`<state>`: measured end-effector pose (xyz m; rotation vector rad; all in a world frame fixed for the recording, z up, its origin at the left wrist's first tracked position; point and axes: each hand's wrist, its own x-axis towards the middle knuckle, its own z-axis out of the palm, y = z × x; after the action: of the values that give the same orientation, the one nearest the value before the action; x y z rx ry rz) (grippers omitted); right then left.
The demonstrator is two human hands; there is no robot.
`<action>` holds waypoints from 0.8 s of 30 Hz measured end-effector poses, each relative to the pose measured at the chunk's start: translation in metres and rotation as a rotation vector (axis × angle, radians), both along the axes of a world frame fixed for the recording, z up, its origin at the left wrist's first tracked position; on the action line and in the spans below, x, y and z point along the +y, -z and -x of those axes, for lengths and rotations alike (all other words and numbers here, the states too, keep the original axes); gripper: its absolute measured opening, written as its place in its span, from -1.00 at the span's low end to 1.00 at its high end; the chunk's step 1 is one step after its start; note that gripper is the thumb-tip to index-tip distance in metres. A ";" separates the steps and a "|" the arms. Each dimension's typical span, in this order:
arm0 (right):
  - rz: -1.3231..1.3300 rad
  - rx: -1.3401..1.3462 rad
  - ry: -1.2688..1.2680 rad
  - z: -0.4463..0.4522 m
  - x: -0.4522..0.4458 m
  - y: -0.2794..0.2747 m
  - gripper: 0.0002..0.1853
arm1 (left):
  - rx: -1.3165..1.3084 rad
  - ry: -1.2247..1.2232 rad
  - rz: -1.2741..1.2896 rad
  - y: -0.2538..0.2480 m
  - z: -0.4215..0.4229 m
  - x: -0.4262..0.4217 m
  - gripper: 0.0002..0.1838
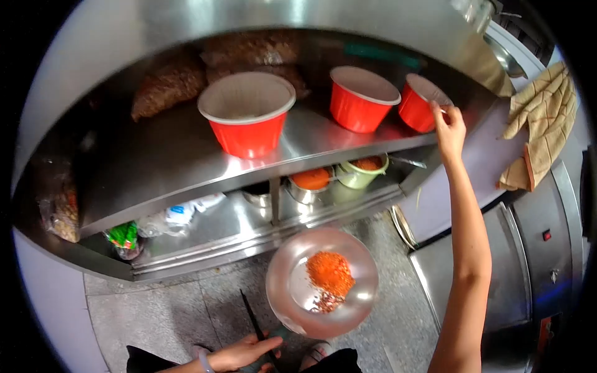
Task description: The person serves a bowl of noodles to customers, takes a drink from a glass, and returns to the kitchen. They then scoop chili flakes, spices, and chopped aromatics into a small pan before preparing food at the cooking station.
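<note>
Hand [450, 128] (right) high, arm [470, 248] near-straight

Glare streaks the shelf [158, 171] — corners curve black.

Three tubs [249, 138] on shelf [180, 160]; powder [329, 272] in bowl [285, 280].

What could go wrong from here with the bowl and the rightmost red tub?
1. The round silver metal bowl could tip and spill its loose orange-red powder: only the left hand, with a thin black stick at its fingers, is near it.
2. The right hand, at the rim of the rightmost round red plastic tub, might tug that tub over.
3. Spillage there might reach the open, round, pale green tub on the metal shelf below.
</note>
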<state>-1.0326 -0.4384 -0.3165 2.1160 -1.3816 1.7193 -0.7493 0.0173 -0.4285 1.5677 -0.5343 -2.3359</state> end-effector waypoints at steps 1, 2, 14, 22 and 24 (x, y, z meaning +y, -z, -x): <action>-0.083 -0.051 -0.042 -0.009 -0.003 -0.001 -0.55 | 0.003 -0.016 -0.066 0.004 0.000 0.002 -0.52; -0.151 0.034 0.024 -0.013 -0.011 -0.004 -0.58 | 0.008 -0.030 -0.132 0.003 0.001 0.000 -0.49; -0.036 0.274 0.167 -0.052 0.053 -0.029 -0.63 | 0.062 -0.107 0.056 -0.007 -0.011 -0.002 -0.69; -0.343 0.022 0.017 -0.065 0.198 -0.053 -0.75 | 0.146 -0.202 0.025 -0.068 -0.008 0.017 -0.61; -0.385 -0.046 0.123 -0.024 0.230 -0.073 -0.78 | 0.271 0.071 0.033 -0.126 -0.005 0.009 -0.55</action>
<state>-1.0085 -0.2087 -0.2432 2.1171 -1.9460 1.5667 -0.7445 0.0267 -0.3024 1.2087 -0.5675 -2.5239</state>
